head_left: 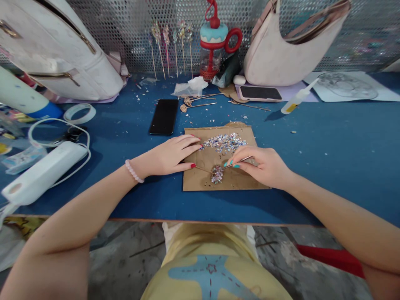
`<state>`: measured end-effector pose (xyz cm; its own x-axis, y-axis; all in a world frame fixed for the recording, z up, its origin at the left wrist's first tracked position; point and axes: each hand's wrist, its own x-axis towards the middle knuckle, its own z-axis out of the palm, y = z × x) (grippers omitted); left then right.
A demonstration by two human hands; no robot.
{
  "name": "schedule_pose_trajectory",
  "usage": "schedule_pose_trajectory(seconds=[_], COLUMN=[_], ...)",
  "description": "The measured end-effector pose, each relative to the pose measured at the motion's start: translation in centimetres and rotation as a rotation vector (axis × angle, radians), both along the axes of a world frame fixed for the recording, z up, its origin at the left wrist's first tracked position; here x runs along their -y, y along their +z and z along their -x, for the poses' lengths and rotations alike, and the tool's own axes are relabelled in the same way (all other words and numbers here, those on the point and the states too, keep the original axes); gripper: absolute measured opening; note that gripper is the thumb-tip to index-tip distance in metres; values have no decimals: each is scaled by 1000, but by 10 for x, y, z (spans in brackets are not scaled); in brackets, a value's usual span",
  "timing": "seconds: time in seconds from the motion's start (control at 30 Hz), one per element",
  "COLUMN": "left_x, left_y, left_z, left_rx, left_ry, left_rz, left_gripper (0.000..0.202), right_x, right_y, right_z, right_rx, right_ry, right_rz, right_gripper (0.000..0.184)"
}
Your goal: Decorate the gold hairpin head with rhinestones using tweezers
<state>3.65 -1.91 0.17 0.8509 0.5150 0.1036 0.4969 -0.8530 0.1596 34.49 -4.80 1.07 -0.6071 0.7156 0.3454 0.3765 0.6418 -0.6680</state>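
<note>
On a piece of brown cardboard [195, 183] lies a small decorated piece [216, 174] covered in shiny multicoloured bits, with a thin stick [204, 168] running left from it. My left hand [168, 156] rests at the cardboard's left edge, fingers stretched and spread, its thumb tip touching the stick's end. In my right hand [262, 166], thumb and fingers pinch slim metal tweezers [248, 158], whose tip meets the right side of the decorated piece. Just above it, a pile of glittering chips [225, 142] spreads over the cardboard between both hands.
Behind the cardboard are a black phone [164, 116], several metal hairpin sticks [200, 104] and a second phone [261, 93]. A glue bottle [295, 102] stands at the right. Leftward lie a tape roll [79, 113] and a white power strip [46, 171] with its cord. Bags stand at the back.
</note>
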Motion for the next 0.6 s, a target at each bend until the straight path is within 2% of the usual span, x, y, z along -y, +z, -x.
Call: schedule_pose_trajectory(seconds=[0.3,0.4,0.5,0.6], left_x=[1,0,10,39], left_y=[0,3,15,38], left_z=[-1,-4,-5,2], left_rx=[21,85,204,365], left_ry=[-2,45,141,217], left_rz=[-31,-86,-170,-195], left_gripper=[59,50,29,28], right_x=[0,0,1,0], right_y=[0,0,1,0], right_z=[-1,-1,-1,-1], right_rx=[-9,-30,-37,-40], right_ry=[-2,0,-20,-29], right_rz=[19,11,9,0], right_gripper=[12,12,12,11])
